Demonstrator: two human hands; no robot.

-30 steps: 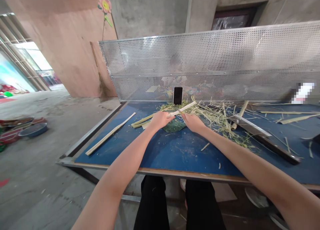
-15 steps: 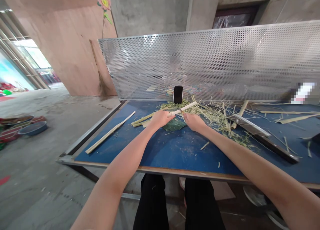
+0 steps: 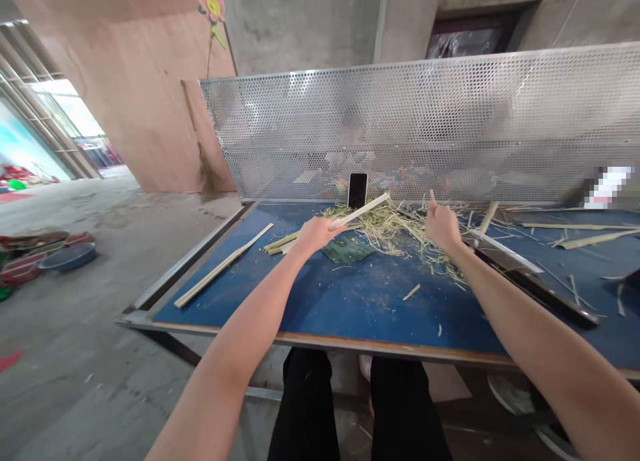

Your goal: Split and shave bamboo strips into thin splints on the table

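My left hand (image 3: 316,233) is closed around one end of a pale, flat stalk (image 3: 364,210), which slants up to the right above the blue table (image 3: 300,301). To the right, apart from it, my right hand (image 3: 443,226) is raised over the shavings. Its fingers are closed, and a small pale tip sticks up from them; I cannot make out what it is. A dark green piece of cloth or sheet (image 3: 349,249) lies below my left hand. Thin greenish shavings (image 3: 395,229) are heaped behind and between the hands.
A phone (image 3: 357,190) leans upright against the perforated metal screen (image 3: 425,127). A long blade with a dark handle (image 3: 540,287) lies at right, near more stalks (image 3: 595,236). Another long strip (image 3: 225,264) lies at left. Basins (image 3: 67,257) stand on the floor.
My right hand has moved away to the right from the stalk, over the shavings. My left hand keeps its hold, and the stalk's far end has tilted up slightly.
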